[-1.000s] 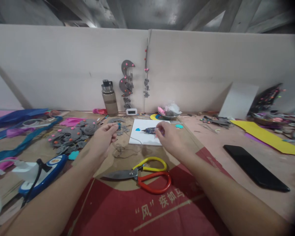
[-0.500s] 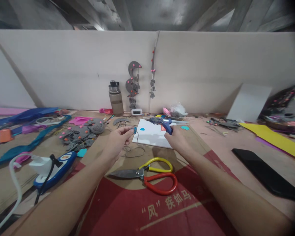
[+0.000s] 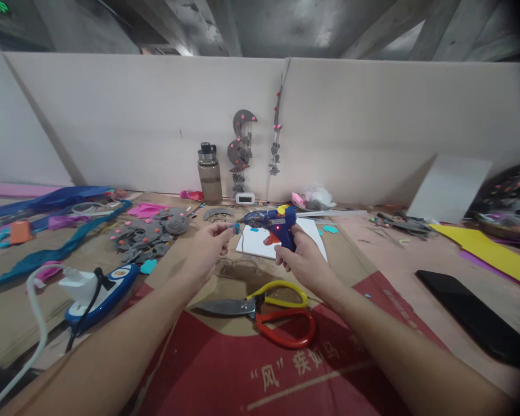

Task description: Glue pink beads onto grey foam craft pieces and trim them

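My right hand (image 3: 301, 252) grips a blue hot glue gun (image 3: 271, 222) with an orange trigger and a clear glue stick (image 3: 329, 213) out of its back. Its nozzle points left, close to a small blue felt piece (image 3: 236, 227) pinched in my left hand (image 3: 208, 248). A thin grey cord (image 3: 243, 245) trails down from that piece. Under the gun lies a white sheet (image 3: 260, 247), with a small blue cutout (image 3: 254, 229) on it partly behind the gun. Nearer to me, scissors (image 3: 260, 312) with one yellow and one red handle rest on the cardboard (image 3: 225, 370).
Grey felt pieces with pink dots (image 3: 143, 234) and a blue-white power strip (image 3: 101, 300) lie to the left. A bottle (image 3: 210, 179) and a small white clock (image 3: 245, 199) stand at the back. On the right are a black phone (image 3: 472, 315) and yellow felt (image 3: 489, 251).
The glue gun has come up off the white sheet in my right hand, and its nozzle has moved left to the blue piece. My left hand stays nearly in place. The view has shifted slightly.
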Available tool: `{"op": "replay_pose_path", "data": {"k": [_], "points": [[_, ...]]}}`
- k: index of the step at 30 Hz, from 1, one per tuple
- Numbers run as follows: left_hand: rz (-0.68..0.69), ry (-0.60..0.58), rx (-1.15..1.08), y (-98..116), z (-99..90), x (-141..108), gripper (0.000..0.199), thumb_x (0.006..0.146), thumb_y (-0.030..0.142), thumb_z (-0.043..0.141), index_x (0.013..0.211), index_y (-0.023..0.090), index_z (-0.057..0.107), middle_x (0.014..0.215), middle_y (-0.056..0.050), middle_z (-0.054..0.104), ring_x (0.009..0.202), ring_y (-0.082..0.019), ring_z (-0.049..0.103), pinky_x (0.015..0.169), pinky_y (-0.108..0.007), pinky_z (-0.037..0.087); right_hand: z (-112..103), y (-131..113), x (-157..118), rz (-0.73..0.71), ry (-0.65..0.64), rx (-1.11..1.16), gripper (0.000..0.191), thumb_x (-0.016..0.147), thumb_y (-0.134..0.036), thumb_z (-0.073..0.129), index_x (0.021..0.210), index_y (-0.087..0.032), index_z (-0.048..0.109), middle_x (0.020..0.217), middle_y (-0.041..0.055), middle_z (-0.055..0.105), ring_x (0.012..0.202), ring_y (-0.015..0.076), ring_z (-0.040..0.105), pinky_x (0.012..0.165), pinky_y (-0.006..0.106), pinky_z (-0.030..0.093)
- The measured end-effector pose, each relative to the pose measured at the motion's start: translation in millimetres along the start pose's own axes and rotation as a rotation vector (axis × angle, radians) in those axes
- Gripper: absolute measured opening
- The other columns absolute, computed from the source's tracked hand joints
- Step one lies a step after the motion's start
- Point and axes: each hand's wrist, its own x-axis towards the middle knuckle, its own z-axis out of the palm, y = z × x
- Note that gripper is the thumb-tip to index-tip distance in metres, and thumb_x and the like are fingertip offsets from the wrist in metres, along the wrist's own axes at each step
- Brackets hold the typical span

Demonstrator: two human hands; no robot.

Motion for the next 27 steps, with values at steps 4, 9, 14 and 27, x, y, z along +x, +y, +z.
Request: {"op": "replay_pose_path", "data": {"k": [4, 9, 14, 27], "points": [[0.009, 0.008, -0.002, 2, 0.8, -1, 0.028, 0.064, 0.034, 0.071, 0.079, 0.014, 0.060, 0.066, 0.004, 0.050, 0.049, -0.003, 0.038, 0.044, -0.018, 0.027, 1, 3, 0, -0.107, 0.073, -0.166, 0.034, 0.083, -0.033, 0.048, 0.115, -0.020, 0.047, 0.105, 0.0074, 0.060, 0.086, 0.0170, 0.058, 0.078, 0.033, 0.046], [0.023, 0.016, 0.009, 0, 0.4, 0, 0.028, 0.064, 0.035, 0.070, 0.079, 0.013, 0.059, 0.065, 0.004, 0.048, 0.047, -0.003, 0.036, 0.043, -0.018, 0.025, 1, 0, -2, -0.176, 0.051, -0.268, 0.036, 0.087, -0.032, 0.045, 0.121, -0.021, 0.044, 0.112, 0.0078, 0.059, 0.099, 0.0198, 0.054, 0.088, 0.035, 0.041], [0.026, 0.014, -0.005, 1, -0.3, 1, 0.029, 0.063, 0.035, 0.071, 0.079, 0.014, 0.059, 0.065, 0.004, 0.049, 0.046, -0.003, 0.036, 0.042, -0.018, 0.025, 0, -5, -4, -0.179, 0.025, -0.281, 0.037, 0.085, -0.026, 0.045, 0.122, -0.020, 0.043, 0.103, 0.0075, 0.062, 0.089, 0.0202, 0.057, 0.080, 0.034, 0.043], [0.043, 0.015, 0.021, 2, 0.3, 1, 0.027, 0.062, 0.034, 0.071, 0.075, 0.013, 0.060, 0.067, 0.003, 0.051, 0.046, -0.003, 0.036, 0.042, -0.019, 0.023, 4, -11, -6, -0.128, 0.059, -0.324, 0.040, 0.081, -0.020, 0.047, 0.122, -0.022, 0.044, 0.103, 0.0069, 0.063, 0.089, 0.0220, 0.059, 0.078, 0.035, 0.044]]}}
